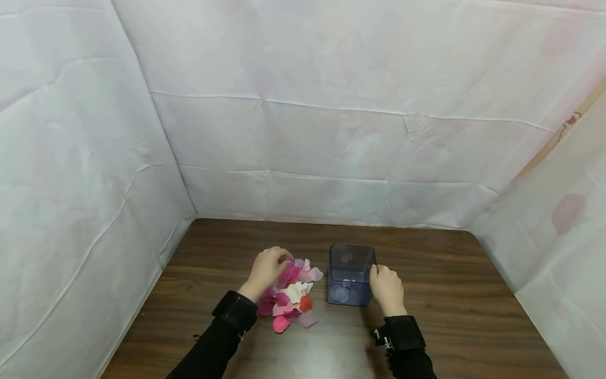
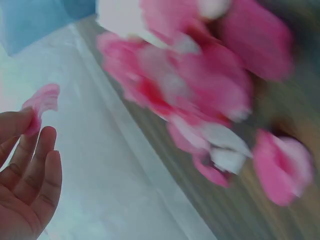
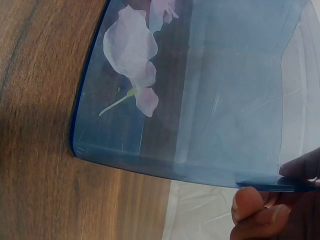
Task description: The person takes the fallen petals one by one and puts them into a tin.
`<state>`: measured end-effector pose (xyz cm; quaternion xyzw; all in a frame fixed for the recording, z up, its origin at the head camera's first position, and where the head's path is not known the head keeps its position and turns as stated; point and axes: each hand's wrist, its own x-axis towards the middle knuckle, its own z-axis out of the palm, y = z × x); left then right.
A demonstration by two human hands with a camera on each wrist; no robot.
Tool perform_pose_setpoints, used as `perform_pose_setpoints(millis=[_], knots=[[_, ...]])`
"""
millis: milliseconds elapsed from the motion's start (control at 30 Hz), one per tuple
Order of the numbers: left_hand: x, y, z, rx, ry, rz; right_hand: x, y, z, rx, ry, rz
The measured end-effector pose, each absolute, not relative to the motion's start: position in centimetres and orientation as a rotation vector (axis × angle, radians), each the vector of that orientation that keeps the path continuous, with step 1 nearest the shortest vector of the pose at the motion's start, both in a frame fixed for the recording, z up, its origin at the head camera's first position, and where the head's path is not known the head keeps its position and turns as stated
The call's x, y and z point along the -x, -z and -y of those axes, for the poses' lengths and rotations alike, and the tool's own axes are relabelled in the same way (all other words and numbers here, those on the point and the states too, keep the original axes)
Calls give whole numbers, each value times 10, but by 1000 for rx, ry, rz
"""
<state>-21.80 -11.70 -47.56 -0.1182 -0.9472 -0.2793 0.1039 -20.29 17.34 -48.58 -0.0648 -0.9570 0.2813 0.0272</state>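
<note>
My left hand (image 1: 266,269) is over the left side of a loose heap of petals (image 1: 294,290) in pinks, white, lilac and red-orange. Its thumb and a finger pinch one pink petal (image 2: 46,101), lifted clear of the heap in the left wrist view. To the right of the heap stands a see-through blue plastic box (image 1: 362,296) with an open top. The right hand (image 1: 388,289) grips its right-side rim, thumb and fingertips at the edge. Through the box wall, the right wrist view shows pale lilac petals (image 3: 129,44) and a small green-stemmed piece (image 3: 116,103).
A dark wood-grain table (image 1: 450,295) lies under everything. White cloth walls (image 1: 331,142) enclose its back and both sides. A single pink petal (image 2: 281,167) lies at the heap's edge. The bare wood runs on to the right of the box.
</note>
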Motion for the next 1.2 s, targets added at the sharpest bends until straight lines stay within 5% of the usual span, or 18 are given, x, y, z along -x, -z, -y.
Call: perform_pose_setpoints(millis=[667, 1200], knots=[[243, 436, 2, 693, 857, 2681, 206, 487, -173, 148, -856, 2898], [233, 451, -19, 854, 887, 2847, 203, 492, -177, 184, -858, 2904]])
